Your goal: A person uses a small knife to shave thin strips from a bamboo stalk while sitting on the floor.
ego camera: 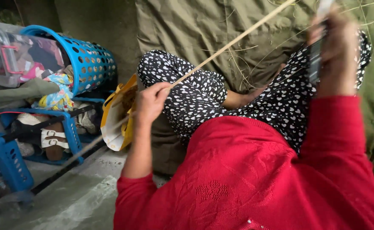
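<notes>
My left hand (150, 103) grips a long thin pale cane strip (233, 41) that runs from the lower left, through my fingers, up to the top right. My right hand (336, 47), raised at the upper right and blurred, is closed around a dark knife-like blade (315, 59) with a pale end near the cane's upper part. I wear a red sweater (255, 174) and black trousers with white hearts (195, 91), sitting cross-legged.
An olive cloth (204, 25) covers the floor ahead, with loose straw on it. A yellow bag (118, 115) lies by my left knee. At left, a blue perforated basket (89, 59) with clothes lies tipped over a blue shoe rack (65, 127) holding sandals.
</notes>
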